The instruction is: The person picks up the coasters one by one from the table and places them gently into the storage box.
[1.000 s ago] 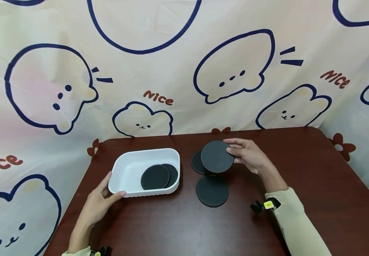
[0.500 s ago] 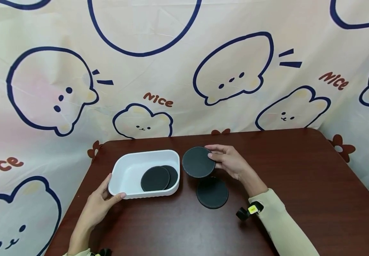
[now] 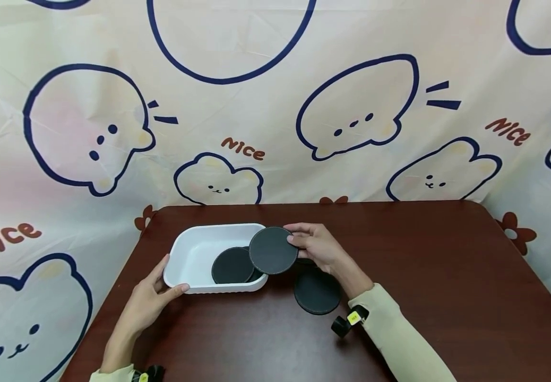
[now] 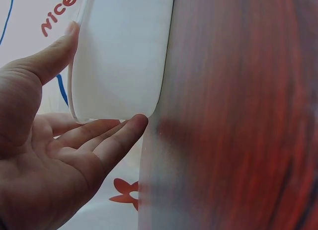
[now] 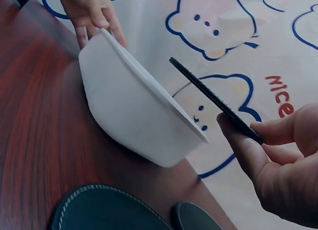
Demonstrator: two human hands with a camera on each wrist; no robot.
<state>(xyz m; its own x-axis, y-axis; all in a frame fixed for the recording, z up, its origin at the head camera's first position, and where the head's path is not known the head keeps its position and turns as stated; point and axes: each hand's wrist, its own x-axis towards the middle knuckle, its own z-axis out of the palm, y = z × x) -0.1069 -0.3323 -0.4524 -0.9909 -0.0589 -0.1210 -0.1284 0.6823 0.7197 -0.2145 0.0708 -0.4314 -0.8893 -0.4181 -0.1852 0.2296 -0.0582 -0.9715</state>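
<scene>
A round black coaster [image 3: 273,250] with a stitched edge is pinched between the thumb and fingers of my right hand [image 3: 318,247]. It is held over the right end of a white rectangular container [image 3: 191,249], and in the right wrist view it tilts above the rim. Inside lie two more coasters, the front one [image 3: 232,265] overlapping the other, which is partly hidden. My left hand [image 3: 145,303] holds the container's left front corner, thumb [image 4: 52,53] at the rim and fingers against the end wall.
On the dark wooden table [image 3: 428,254], a coaster [image 3: 317,292] lies right of the container. Another coaster [image 5: 198,217] lies close by, mostly hidden by my right hand in the head view. Behind the table hangs a printed cloth [image 3: 275,175].
My right hand has carried the coaster leftward from above the table coasters to over the container's right end. My left hand stays at the corner.
</scene>
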